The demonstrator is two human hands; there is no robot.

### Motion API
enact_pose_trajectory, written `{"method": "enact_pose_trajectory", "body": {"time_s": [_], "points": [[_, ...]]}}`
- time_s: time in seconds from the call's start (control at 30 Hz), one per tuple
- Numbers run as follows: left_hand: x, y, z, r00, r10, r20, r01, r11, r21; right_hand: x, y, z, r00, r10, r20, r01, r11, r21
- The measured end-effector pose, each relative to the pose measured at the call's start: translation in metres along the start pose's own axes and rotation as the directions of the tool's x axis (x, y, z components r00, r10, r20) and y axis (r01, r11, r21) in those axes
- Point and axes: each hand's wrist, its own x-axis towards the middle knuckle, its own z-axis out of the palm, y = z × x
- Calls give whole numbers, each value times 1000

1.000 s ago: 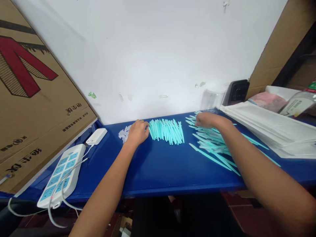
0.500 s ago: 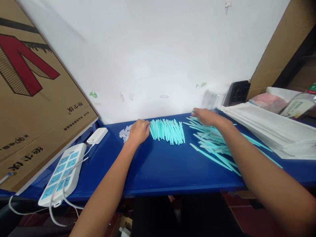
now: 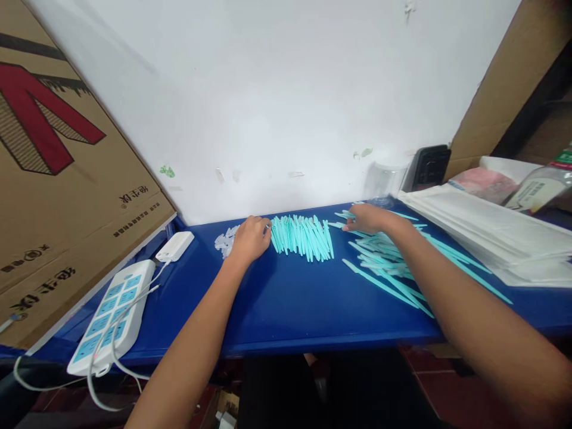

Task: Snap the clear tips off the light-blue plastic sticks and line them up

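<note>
A row of turquoise eyebrow razors [image 3: 301, 237] lies side by side on the blue table. At its left end rests my left hand [image 3: 251, 237], fingers curled and close against the outermost razors; what they hold, if anything, is hidden. Small clear plastic caps [image 3: 224, 241] lie in a heap just left of that hand. Farther right, more eyebrow razors [image 3: 384, 262] are spread in a loose pile, pointing mostly left. My right hand [image 3: 366, 219] is over the back of this pile, its fingertips pinched at a razor [image 3: 336, 225] whose tip sticks out to the left.
A white power strip [image 3: 114, 316] with cables and a small white adapter [image 3: 175, 245] lie at the left, beside a large cardboard box [image 3: 80, 196]. White bags [image 3: 496, 232] are stacked at the right. A clear cup [image 3: 388, 182] and a black object [image 3: 432, 167] stand by the wall.
My right hand has come down and slightly toward me onto the loose pile, its fingers closing at a razor. My left hand has stayed in place.
</note>
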Motion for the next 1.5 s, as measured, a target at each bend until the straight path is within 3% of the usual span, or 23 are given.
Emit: {"method": "enact_pose_trajectory", "body": {"time_s": [0.27,0.47,0.57,0.67,0.77,0.93,1.03,1.17,1.3,1.5], "points": [[1,0,2,1000,-3,-2,3,1000,-18,2,5,-1,999,-19,34,22,997,-76],[0,0,1,1000,-2,-20,1,999,-41,1,4,-6,999,-23,-23,20,996,-91],[0,1,1,999,4,-37,-7,997,-81,-2,0,-9,986,-65,-154,50,994,-101],[0,2,0,997,15,-74,-26,988,-149,-6,-8,-12,933,-147,-328,120,988,-102],[1,5,0,992,16,-129,-50,963,-265,-11,-21,-14,887,-192,-420,176,981,-78],[1,19,3,984,-50,-172,-65,797,-600,-23,-45,-18,830,-278,-484,296,954,-41],[-1,31,4,988,-69,-138,-58,667,-743,-34,-62,-17,840,-318,-439,383,921,66],[-3,44,5,993,-27,-114,-80,545,-834,-47,-85,-11,842,-450,-296,525,811,259],[-4,49,8,995,32,-92,-97,446,-890,-52,-99,-4,839,-509,-194,543,758,361],[-2,44,17,1000,0,-30,-28,320,-947,-49,-99,-1,827,-522,-206,555,703,444]]}}
